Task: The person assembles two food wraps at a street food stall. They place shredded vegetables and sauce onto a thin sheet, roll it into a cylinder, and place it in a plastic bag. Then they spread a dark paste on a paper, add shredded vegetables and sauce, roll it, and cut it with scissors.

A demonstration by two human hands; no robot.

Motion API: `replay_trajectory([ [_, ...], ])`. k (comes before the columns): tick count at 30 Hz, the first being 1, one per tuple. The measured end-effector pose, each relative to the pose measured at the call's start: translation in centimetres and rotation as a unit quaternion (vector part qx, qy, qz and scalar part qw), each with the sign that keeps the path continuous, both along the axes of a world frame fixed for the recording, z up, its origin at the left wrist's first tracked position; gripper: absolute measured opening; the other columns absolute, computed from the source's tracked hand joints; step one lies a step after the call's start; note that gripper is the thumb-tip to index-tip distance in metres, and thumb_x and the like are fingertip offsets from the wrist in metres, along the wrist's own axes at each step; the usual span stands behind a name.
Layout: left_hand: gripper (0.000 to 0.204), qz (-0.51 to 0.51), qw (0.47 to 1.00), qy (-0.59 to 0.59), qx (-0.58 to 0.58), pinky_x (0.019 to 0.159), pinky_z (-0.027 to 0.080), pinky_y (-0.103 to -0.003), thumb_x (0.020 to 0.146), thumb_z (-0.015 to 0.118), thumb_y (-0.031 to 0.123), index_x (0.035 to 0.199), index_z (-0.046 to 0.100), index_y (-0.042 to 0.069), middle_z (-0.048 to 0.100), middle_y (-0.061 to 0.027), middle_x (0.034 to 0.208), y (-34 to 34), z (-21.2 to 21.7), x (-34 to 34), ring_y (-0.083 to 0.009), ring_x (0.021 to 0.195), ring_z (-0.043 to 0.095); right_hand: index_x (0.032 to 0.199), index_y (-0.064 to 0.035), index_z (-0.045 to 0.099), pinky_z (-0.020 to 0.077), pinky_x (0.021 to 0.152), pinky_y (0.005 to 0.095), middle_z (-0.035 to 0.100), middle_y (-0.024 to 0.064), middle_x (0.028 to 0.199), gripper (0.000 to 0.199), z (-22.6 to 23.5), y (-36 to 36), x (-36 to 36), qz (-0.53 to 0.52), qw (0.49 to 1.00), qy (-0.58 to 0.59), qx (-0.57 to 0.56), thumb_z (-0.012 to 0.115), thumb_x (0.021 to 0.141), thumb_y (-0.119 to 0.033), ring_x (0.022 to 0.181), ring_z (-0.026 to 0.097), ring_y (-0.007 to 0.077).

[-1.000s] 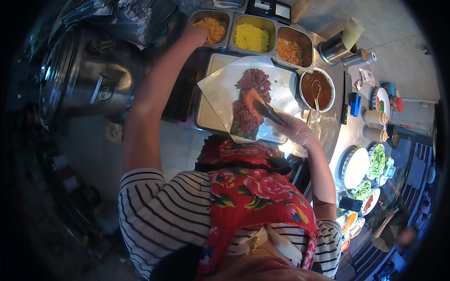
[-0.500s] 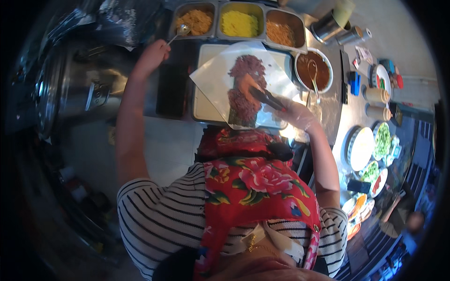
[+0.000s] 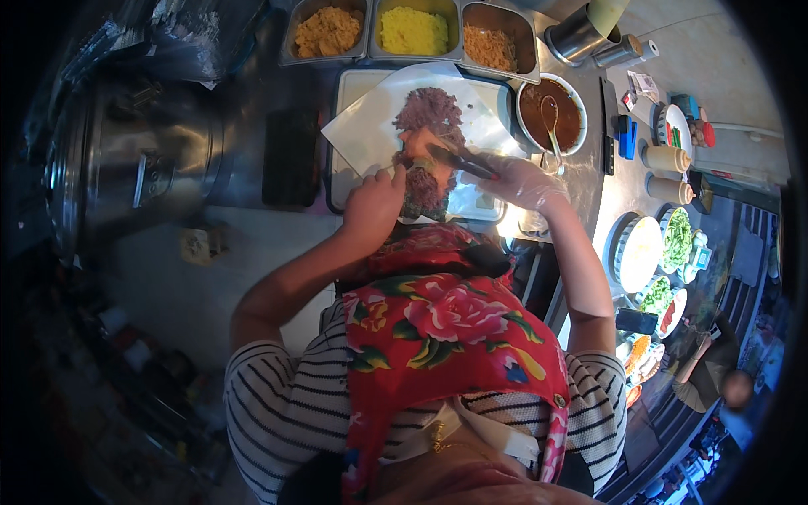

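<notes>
A clear plastic sheet [image 3: 362, 139] lies over a white tray [image 3: 343, 93], bearing a patch of purple rice [image 3: 429, 109] with a dark green edge near me. My right hand [image 3: 518, 181], in a clear plastic glove, is closed round black-tipped tongs [image 3: 463, 160]. The tips of the tongs rest at a flat orange piece [image 3: 418, 145] on the rice. Bare and closed, my left hand [image 3: 374, 206] is low over the rice's left side. A spoon [image 3: 411, 165] appears to stick out from its fingers over the rice, mostly hidden.
Along the back stand metal pans of orange-brown filling [image 3: 328, 32], yellow shreds [image 3: 412, 32] and brownish shreds [image 3: 490, 46]. Right of the tray sits a bowl of brown sauce [image 3: 539, 105] with a ladle [image 3: 551, 130]. A large steel pot [image 3: 139, 160] stands left; plates of greens [image 3: 676, 238] line the right.
My left hand has come from the orange-brown filling pan, with the spoon, down and right to the rice. My right hand stays at the orange piece with the tongs. The view has shifted slightly.
</notes>
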State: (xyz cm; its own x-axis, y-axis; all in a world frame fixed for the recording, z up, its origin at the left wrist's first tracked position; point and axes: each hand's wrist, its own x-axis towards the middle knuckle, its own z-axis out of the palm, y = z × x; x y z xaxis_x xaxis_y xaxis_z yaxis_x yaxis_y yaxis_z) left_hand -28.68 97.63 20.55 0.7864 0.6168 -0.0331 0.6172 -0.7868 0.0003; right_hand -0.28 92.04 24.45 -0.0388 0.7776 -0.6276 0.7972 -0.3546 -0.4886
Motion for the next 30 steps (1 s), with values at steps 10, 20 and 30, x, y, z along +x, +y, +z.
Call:
replay_trajectory([
  [10, 0.042, -0.033, 0.984, 0.136, 0.114, 0.046, 0.048, -0.029, 0.082, 0.061, 0.013, 0.124, 0.063, 0.012, 0.055, -0.0021, 0.073, -2.3, -2.3, 2.6, -0.0158, 0.062, 0.059, 0.131, -0.013, 0.061, 0.051, 0.077, 0.0437, 0.068, 0.0208, 0.091, 0.044, 6.9, 1.6, 0.7, 0.006, 0.997, -0.081, 0.001, 0.062, 0.094, -0.038, 0.088, 0.067, 0.0357],
  [20, 0.044, 0.017, 0.993, 0.073, 0.093, 0.047, 0.05, -0.029, 0.081, 0.06, 0.013, 0.126, 0.063, 0.009, 0.057, -0.0018, 0.072, -0.2, 0.3, 2.3, -0.0161, 0.064, 0.063, 0.132, -0.0128, 0.058, 0.0496, 0.076, 0.0453, 0.069, 0.0195, 0.09, 0.048, 1.1, 1.3, 1.2, 0.051, 0.997, -0.063, -0.015, 0.063, 0.093, -0.042, 0.084, 0.065, 0.0378],
  [30, 0.031, 0.019, 0.976, 0.12, 0.182, 0.044, 0.047, -0.026, 0.083, 0.06, 0.014, 0.113, 0.062, 0.006, 0.055, 0.0, 0.071, -0.4, -2.6, 4.3, -0.0126, 0.059, 0.059, 0.142, -0.0233, 0.051, 0.0515, 0.081, 0.0427, 0.069, 0.0174, 0.101, 0.05, 2.3, 2.8, 0.8, 0.07, 0.995, -0.048, 0.046, 0.059, 0.093, -0.034, 0.092, 0.067, 0.034],
])
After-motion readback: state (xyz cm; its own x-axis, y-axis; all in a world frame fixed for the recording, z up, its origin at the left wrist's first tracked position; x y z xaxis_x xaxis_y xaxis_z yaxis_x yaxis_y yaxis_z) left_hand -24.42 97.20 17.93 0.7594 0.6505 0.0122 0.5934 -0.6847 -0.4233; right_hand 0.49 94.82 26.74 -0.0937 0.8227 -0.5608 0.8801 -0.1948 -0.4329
